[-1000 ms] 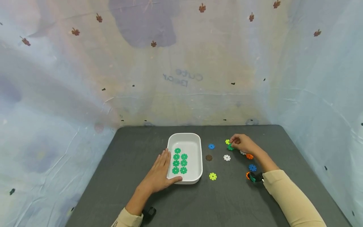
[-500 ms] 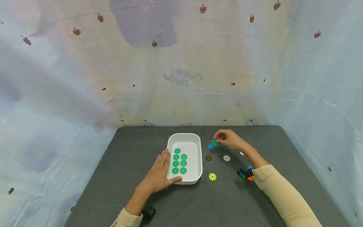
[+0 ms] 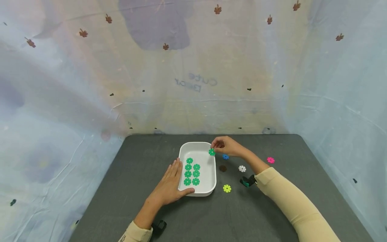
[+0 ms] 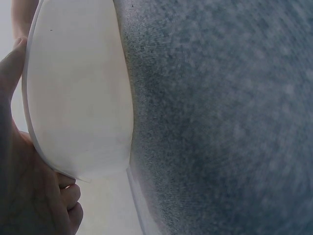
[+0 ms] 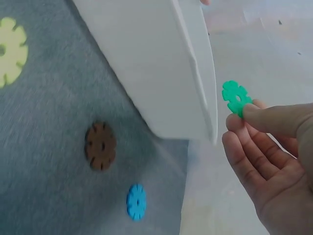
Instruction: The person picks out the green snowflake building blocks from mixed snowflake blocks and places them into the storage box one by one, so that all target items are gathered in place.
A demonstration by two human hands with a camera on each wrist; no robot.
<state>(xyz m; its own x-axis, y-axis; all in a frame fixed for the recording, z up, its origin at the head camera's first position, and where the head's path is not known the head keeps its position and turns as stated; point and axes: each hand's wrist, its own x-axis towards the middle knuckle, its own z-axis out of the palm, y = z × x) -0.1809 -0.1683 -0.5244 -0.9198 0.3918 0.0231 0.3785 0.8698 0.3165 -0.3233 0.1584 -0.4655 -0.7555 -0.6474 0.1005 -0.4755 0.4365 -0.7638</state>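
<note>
A green notched plastic disc (image 5: 235,96) is pinched between the thumb and index finger of my right hand (image 3: 227,146). In the head view this disc overlaps the far right corner of the white tray (image 3: 206,183). Several green discs (image 3: 196,173) lie in two columns on the tray's left side. My left hand (image 3: 170,181) rests along the tray's left rim, fingers straight, with the thumb stretched over the near rim. The left wrist view shows the tray's outer wall (image 4: 80,93) close up, beside the hand.
Right of the tray lie blue (image 3: 225,156), brown (image 3: 222,168), white (image 3: 242,168) and yellow (image 3: 227,188) discs. A pink disc (image 3: 270,160) sits farther right. The dark table (image 3: 136,161) meets a hanging patterned sheet (image 3: 193,114) at its back edge.
My right hand has carried the green disc leftward from the loose discs on the right to the tray's far right corner. The left hand and tray stay put.
</note>
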